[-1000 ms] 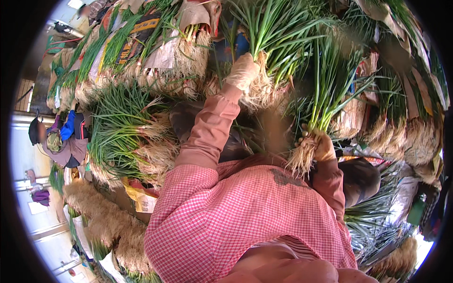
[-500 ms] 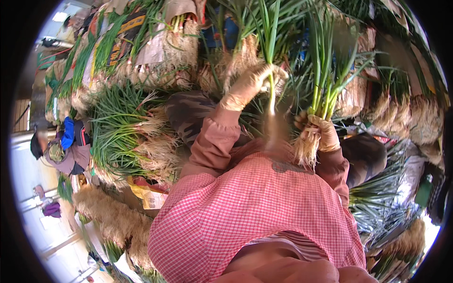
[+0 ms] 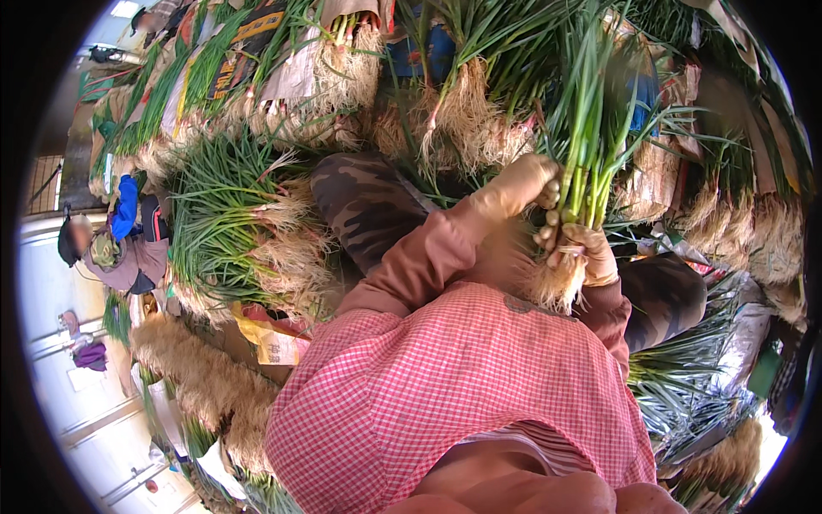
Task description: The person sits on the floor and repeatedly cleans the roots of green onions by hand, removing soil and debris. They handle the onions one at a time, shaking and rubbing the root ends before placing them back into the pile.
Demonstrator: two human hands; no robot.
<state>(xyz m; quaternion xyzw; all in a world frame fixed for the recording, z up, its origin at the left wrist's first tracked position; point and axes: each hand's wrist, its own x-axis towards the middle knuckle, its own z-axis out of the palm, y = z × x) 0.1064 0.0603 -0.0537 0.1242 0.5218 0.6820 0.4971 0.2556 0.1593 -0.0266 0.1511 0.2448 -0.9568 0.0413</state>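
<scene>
— What sat closest under the camera?

— A red-and-white checked apron (image 3: 462,403) over the person's lap, with brown sleeves (image 3: 428,257) running up from it to both gloved hands.

— And the hands?

— The right hand (image 3: 582,253) was wrapped around a bunch of green onions (image 3: 586,154) low on the stalks, just above the root tuft (image 3: 556,287), fingers clamped shut on it. The bunch stood roughly upright, white roots hanging down against the apron's top edge, green leaves fanning upward.

— The left one?

— The left hand (image 3: 518,184) lay against the same bunch, just above and to the left of the right hand. Its fingers curled onto the stalks, touching them; they looked closed round the bunch, though the far side of the grip was hidden.

— What lay behind the hands?

— Camouflage trouser legs (image 3: 368,206) to either side, knees spread. Left of them a loose heap of green onions (image 3: 231,223) with pale roots pointing toward the person, and a yellow bag (image 3: 270,338) below it.

— Farther out?

— Tied bundles of green onions (image 3: 334,77) stacked along the top, roots facing in, some wrapped in paper. At the far left edge another person in a blue top (image 3: 116,240) crouched on the pale floor (image 3: 51,360).
</scene>
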